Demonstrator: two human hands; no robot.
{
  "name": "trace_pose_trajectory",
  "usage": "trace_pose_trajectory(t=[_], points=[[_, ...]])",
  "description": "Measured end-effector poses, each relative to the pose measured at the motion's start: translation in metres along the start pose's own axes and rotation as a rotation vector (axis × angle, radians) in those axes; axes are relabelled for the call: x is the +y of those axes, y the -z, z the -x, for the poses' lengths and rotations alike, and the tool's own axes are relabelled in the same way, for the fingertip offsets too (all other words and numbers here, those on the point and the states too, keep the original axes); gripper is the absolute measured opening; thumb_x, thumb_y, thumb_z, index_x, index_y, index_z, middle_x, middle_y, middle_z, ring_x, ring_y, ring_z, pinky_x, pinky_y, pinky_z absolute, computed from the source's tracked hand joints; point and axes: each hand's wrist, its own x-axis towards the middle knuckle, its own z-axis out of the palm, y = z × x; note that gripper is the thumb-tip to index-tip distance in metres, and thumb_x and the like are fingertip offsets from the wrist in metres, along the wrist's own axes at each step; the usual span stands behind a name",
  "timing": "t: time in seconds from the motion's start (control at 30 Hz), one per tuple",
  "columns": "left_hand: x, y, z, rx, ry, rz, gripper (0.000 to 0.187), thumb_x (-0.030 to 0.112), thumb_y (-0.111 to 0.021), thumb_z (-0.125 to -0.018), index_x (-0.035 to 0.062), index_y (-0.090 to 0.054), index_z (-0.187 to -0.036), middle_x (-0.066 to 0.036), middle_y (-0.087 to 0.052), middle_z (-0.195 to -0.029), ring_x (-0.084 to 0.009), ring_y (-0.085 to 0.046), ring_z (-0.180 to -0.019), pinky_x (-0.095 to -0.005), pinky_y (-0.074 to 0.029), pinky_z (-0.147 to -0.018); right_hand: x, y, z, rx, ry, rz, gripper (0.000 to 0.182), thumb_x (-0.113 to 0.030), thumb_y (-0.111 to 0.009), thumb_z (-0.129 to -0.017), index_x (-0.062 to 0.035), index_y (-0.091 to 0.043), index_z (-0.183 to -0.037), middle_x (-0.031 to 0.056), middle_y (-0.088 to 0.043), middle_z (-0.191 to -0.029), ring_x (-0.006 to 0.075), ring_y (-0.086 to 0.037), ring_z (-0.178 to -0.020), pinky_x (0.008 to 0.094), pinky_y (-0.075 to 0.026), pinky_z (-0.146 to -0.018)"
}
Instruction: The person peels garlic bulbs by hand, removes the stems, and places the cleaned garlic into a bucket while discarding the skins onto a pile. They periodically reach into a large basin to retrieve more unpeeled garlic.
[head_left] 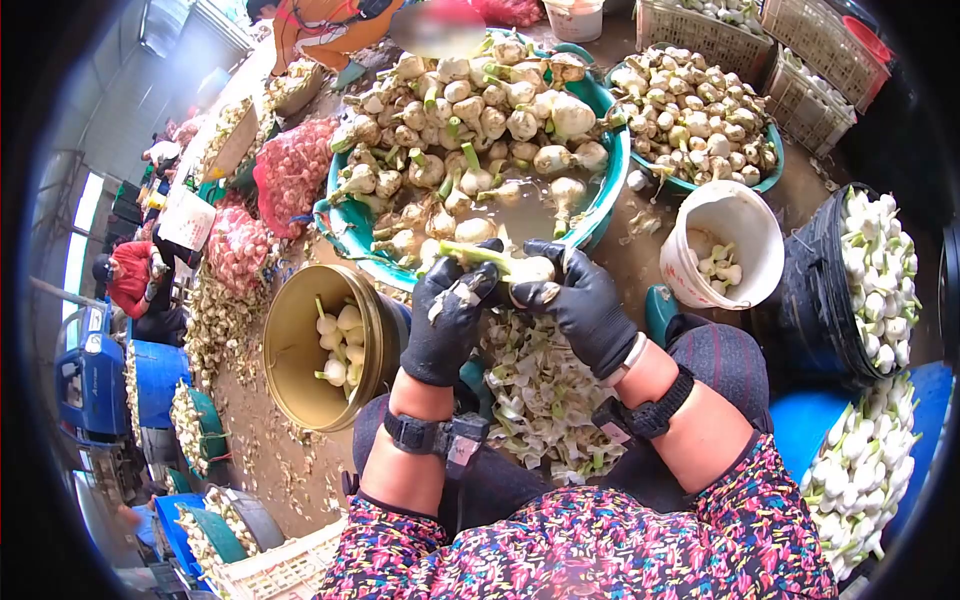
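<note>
Between my gloved hands is a garlic bulb (pixel 530 270) with a thick pale-green stem pointing left, held over the near rim of a green tub (pixel 345 235). My left hand (pixel 447 318) is closed round the stem, with scraps of peel stuck to its glove. The fingers of my right hand (pixel 588 312) are closed on the bulb end, covering part of it. Unpeeled garlic bulbs (pixel 470 110) are heaped in the tub, some lying in murky water at its near side. Below my hands, a pile of garlic peelings (pixel 545 400) lies between my knees.
A tan bucket (pixel 285 385) at left and a white bucket (pixel 745 225) at right hold some peeled bulbs. Further right stands a black bucket (pixel 815 290) full of peeled garlic. Another basin (pixel 770 165) and crates (pixel 810 110) sit behind. Co-workers are at far left and top.
</note>
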Motion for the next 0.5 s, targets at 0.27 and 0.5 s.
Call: trace_pose_trajectory(t=[0.27, 0.5], points=[[0.005, 0.011, -0.001, -0.158, -0.291, -0.468, 0.033, 0.009, -0.056, -0.086, -0.005, -0.053, -0.115, -0.01, -0.062, -0.099, -0.015, -0.061, -0.084, -0.0273, -0.051, -0.075, -0.008, 0.001, -0.001, 0.004, -0.036, -0.053, 0.044, -0.002, -0.065, -0.079, 0.0032, -0.047, -0.119, 0.0082, -0.058, -0.102, 0.0131, -0.057, -0.089, 0.0262, -0.05, -0.079], [0.001, 0.003, 0.004, -0.036, 0.136, 0.144, 0.027, 0.01, -0.057, -0.085, -0.0041, -0.058, -0.108, -0.01, -0.063, -0.099, -0.015, -0.062, -0.081, -0.0289, -0.051, -0.073, -0.003, -0.003, 0.0, -0.007, 0.004, 0.078, 0.041, -0.011, -0.059, -0.086, 0.0034, -0.046, -0.122, 0.0069, -0.057, -0.106, 0.0105, -0.052, -0.096, 0.0248, -0.044, -0.085]])
